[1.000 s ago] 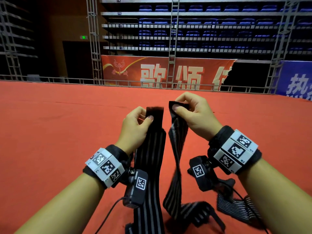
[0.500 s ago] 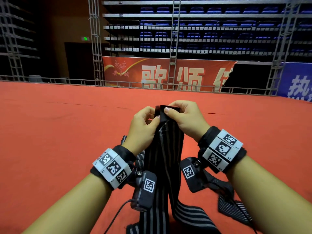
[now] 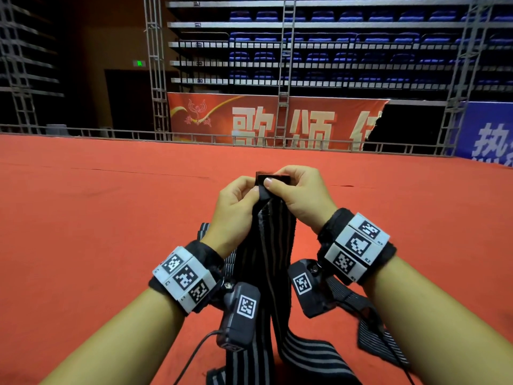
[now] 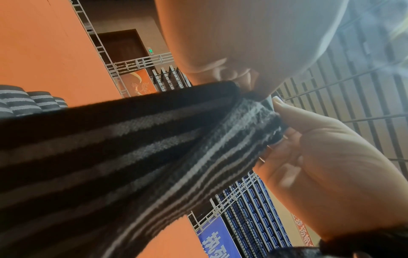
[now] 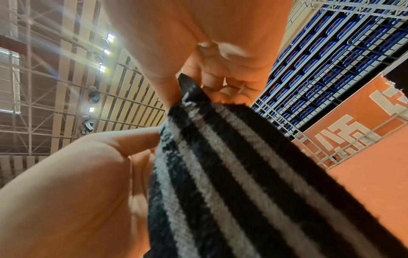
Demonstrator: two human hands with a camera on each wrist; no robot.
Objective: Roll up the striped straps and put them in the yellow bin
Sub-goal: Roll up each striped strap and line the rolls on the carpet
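Two hands, one strap held between them. Left hand [image 3: 236, 207] and right hand [image 3: 301, 194] raised side by side above the red floor [image 3: 97, 232], thumbs nearly touching, each pinching the top end of the striped strap [image 3: 266, 259] between thumb and curled fingers. Black tab [image 3: 273, 177] of that end poking up just above the thumbs. Seen from the left wrist, the strap [image 4: 132, 148] bunched where the right hand [image 4: 320, 174] grips it; seen from the right wrist, the same black-and-grey stripes [image 5: 232, 174] running up into the pinch of the left hand [image 5: 77, 183] and right hand [image 5: 209, 52]. Below the grip, hanging down in two lengths between the forearms, lower parts folding onto the floor near the bottom edge of the head view.

Second striped strap [image 3: 380, 345] lying loose on the floor under the right forearm, apart from the held one. More striped fabric [image 3: 204, 232] showing behind the left wrist; cannot tell whether a third strap or part of another. Three small striped rolls [image 4: 33, 103] visible on the floor from the left wrist. One marker band on each wrist, two in all. Red banner [image 3: 277, 120] beyond the far edge of the floor.
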